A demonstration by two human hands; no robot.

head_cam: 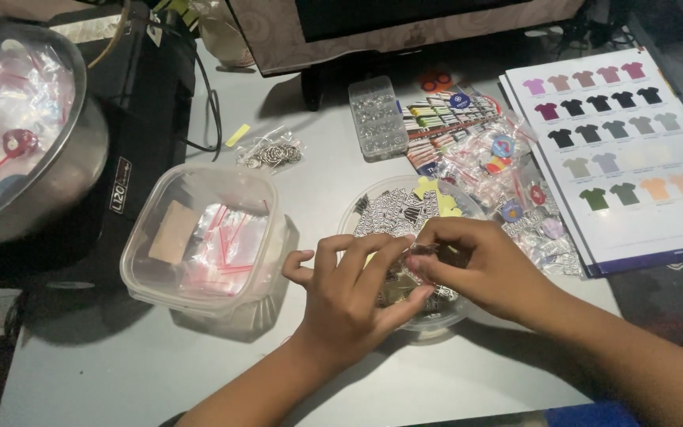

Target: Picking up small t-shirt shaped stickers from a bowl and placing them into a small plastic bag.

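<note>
Grey tabletop (104, 372) fills most of the head view, crowded toward the far side and barer along the near edge. Over a round clear tub (373, 207) of small printed pieces, at the middle, the left hand (353, 296) and right hand (476, 265) meet, fingertips pinched narrow together on a small clear packet (420, 251) (too small and blurred to tell what is inside). Judging by that grip, the step in hand is fine work on this one packet, opening, filling or sealing it, and the next move seems to call for a steady pinch from both hands while the piece stays above the tub. Just left of the left hand stands a square clear container (199, 304) holding little red-striped bags; its rim is close to the left thumb, so a sideways swing there has little room. To the right lie loose wrapped badges (507, 170) and a shirt colour chart (634, 213), near the right wrist. At far left a steel bowl (81, 170) sits on a black machine (148, 158), well apart. Open room is mostly near, toward the person.
</note>
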